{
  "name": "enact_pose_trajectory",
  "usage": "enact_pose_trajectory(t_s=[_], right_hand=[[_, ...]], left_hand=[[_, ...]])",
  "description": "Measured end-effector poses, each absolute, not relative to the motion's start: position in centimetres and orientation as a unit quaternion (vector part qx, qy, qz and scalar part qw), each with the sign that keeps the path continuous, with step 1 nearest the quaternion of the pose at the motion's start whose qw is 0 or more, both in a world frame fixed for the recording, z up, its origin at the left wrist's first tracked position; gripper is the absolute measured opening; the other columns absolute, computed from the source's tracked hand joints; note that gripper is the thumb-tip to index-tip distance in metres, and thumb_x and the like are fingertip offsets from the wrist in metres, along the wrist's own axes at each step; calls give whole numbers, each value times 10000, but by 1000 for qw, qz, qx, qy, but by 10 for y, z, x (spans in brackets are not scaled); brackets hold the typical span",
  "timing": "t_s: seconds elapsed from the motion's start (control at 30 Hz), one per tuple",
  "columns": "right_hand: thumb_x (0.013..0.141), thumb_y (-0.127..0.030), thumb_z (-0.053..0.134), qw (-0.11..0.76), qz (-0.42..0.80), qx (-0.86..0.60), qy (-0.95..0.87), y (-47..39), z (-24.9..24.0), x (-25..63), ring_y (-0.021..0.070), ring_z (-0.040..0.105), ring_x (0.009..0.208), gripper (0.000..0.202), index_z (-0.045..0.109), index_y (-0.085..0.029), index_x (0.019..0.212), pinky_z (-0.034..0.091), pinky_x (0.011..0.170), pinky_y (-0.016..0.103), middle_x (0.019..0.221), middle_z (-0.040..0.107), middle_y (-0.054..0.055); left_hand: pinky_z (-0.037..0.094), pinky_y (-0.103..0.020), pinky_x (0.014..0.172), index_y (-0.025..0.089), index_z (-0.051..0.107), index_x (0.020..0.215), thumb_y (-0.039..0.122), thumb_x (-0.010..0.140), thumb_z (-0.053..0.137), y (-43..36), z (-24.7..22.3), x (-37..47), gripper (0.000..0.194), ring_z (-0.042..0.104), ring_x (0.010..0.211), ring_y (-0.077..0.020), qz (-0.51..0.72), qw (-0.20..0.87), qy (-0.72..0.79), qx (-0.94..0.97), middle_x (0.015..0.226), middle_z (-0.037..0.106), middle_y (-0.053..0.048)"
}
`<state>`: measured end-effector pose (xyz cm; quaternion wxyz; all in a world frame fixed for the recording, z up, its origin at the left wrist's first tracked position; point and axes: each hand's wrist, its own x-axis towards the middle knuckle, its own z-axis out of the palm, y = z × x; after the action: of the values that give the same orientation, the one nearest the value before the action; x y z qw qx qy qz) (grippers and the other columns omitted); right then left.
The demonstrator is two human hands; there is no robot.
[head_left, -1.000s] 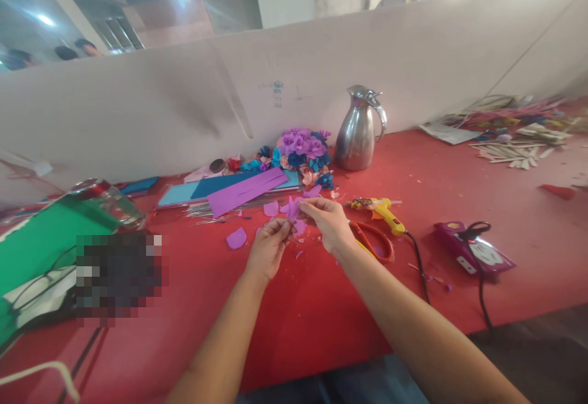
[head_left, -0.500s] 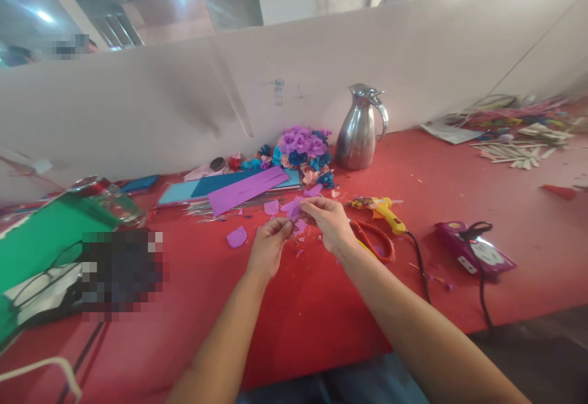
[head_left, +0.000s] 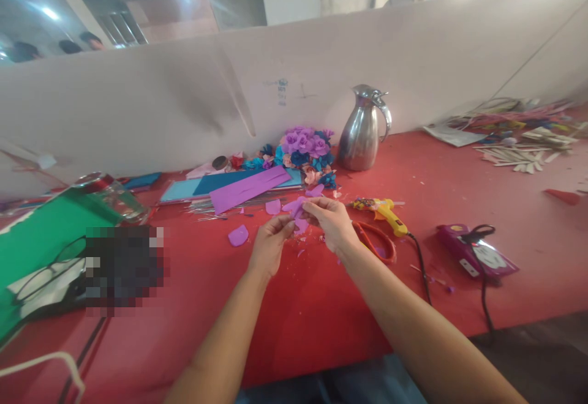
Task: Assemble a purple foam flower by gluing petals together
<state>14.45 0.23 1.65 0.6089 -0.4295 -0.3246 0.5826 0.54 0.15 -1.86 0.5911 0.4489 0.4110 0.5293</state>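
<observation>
My right hand (head_left: 333,219) pinches a purple paper petal (head_left: 296,207) between thumb and fingertips. Close beside it, my left hand (head_left: 270,242) has its thumb and forefinger pressed together; what lies between them is too small to make out. Loose purple petals (head_left: 238,235) lie on the red table (head_left: 298,324) around both hands. Behind them a purple paper strip (head_left: 250,188) rests across blue sheets and thin wires. A bunch of purple, blue and pink paper flowers (head_left: 303,144) stands against the partition. To the right are red-handled scissors (head_left: 383,246) and a yellow glue gun (head_left: 390,217).
A steel jug (head_left: 361,134) stands by the white partition (head_left: 184,104). At right lies a purple power strip (head_left: 478,254) with black cords. On the left are a glass jar (head_left: 117,199), a green sheet (head_left: 41,226) and eyeglasses (head_left: 50,278). Pale sticks (head_left: 519,158) lie far right.
The view has shifted slightly, so the table's things sit a little further right. Both hands stay close together, with the purple petal still in the right hand's pinch.
</observation>
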Motion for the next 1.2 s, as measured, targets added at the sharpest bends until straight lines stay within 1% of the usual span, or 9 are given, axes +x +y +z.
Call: enact_pose_trajectory(t_s=[0.17, 0.27, 0.37, 0.57, 0.67, 0.77, 0.83, 1.03, 1.2], right_hand=[[600, -322, 716, 610, 580, -429, -328, 3, 15, 144, 106, 618, 569, 153, 675, -178, 634, 417, 580, 225, 580, 673, -7], [606, -321, 706, 615, 572, -433, -328, 3, 16, 143, 109, 620, 571, 154, 681, -179, 659, 420, 581, 227, 580, 673, -9], [595, -313, 708, 638, 555, -427, -320, 3, 17, 144, 117, 620, 571, 178, 685, -179, 711, 433, 590, 239, 591, 676, -9], [600, -304, 677, 685, 509, -419, -308, 2, 18, 147, 130, 608, 581, 182, 644, -189, 737, 432, 595, 256, 619, 680, -3], [573, -262, 651, 662, 507, -447, -323, 0, 16, 142, 124, 586, 598, 174, 641, -193, 732, 419, 608, 256, 658, 674, -9], [550, -230, 642, 601, 539, -473, -353, -4, 16, 136, 119, 574, 633, 205, 669, -196, 750, 402, 619, 253, 729, 672, -7], [546, -218, 638, 575, 558, -470, -370, -7, 16, 131, 117, 564, 645, 219, 682, -203, 760, 396, 624, 252, 744, 665, -9], [543, -222, 651, 578, 561, -444, -392, -10, 17, 128, 109, 516, 619, 161, 671, -198, 702, 383, 613, 245, 684, 627, -17], [570, -251, 672, 582, 572, -437, -379, -7, 13, 129, 102, 535, 605, 143, 675, -189, 698, 375, 609, 242, 664, 621, -21]], left_hand=[[404, -227, 654, 176, 730, 808, 258, 646, 776, 1, -19, 6, 187, 550, 669, -107, 534, 580, 417, 451, 708, 666, -5], [402, -234, 658, 178, 730, 806, 249, 653, 769, 1, -20, 6, 174, 547, 665, -107, 537, 575, 419, 454, 715, 669, -5], [400, -239, 663, 179, 728, 787, 248, 648, 769, 2, -20, 5, 161, 543, 659, -108, 549, 570, 418, 447, 703, 663, -3], [403, -239, 670, 177, 717, 750, 255, 625, 780, 3, -20, 6, 160, 539, 651, -107, 576, 559, 421, 423, 682, 660, 2], [426, -253, 700, 171, 714, 771, 264, 597, 796, 2, -17, 6, 214, 571, 688, -121, 589, 562, 422, 399, 713, 672, -4], [444, -268, 743, 166, 709, 797, 257, 560, 819, 1, -14, 7, 276, 592, 719, -125, 600, 571, 421, 369, 752, 681, -4], [447, -266, 751, 160, 707, 801, 259, 553, 823, 0, -12, 7, 291, 594, 717, -118, 601, 576, 422, 360, 770, 687, -8], [431, -225, 674, 166, 704, 742, 263, 551, 825, -3, -5, 7, 246, 554, 641, -82, 596, 586, 416, 358, 702, 653, 22], [430, -222, 674, 170, 701, 713, 272, 573, 814, -4, -5, 5, 207, 558, 660, -90, 590, 597, 401, 365, 705, 645, 14]])
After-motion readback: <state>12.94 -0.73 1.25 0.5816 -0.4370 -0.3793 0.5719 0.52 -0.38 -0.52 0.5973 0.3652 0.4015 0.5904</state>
